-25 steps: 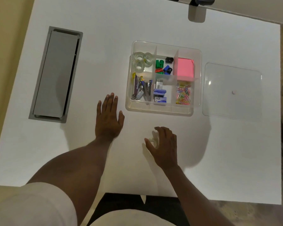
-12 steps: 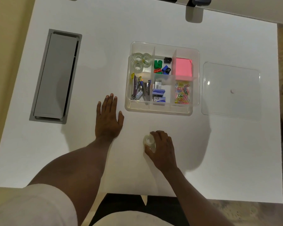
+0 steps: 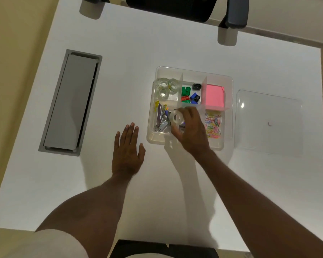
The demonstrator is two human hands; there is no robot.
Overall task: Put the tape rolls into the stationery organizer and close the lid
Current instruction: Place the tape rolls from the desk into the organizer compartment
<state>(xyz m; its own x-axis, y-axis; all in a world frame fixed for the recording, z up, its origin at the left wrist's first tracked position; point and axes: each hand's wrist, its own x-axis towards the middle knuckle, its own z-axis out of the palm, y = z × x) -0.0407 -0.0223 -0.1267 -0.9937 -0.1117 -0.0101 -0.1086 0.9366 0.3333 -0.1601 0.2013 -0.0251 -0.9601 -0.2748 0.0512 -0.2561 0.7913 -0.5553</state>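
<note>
Tape rolls (image 3: 166, 87), three of them clear, already sit in the organizer's (image 3: 229, 108) compartment at about eleven o'clock, so most of the loading looks done. The right hand (image 3: 191, 131) hovers over the tray's near-left area with its fingers (image 3: 186, 111) clamped on a fourth clear tape roll (image 3: 177, 118), not yet released. The left hand (image 3: 128, 152) lies flat on the white table (image 3: 119, 53), fingers spread and holding nothing, at about eight o'clock of the tray. The clear lid (image 3: 268, 123) rests on the table at three o'clock, off the organizer. Left to do: drop this roll in and fit the lid.
</note>
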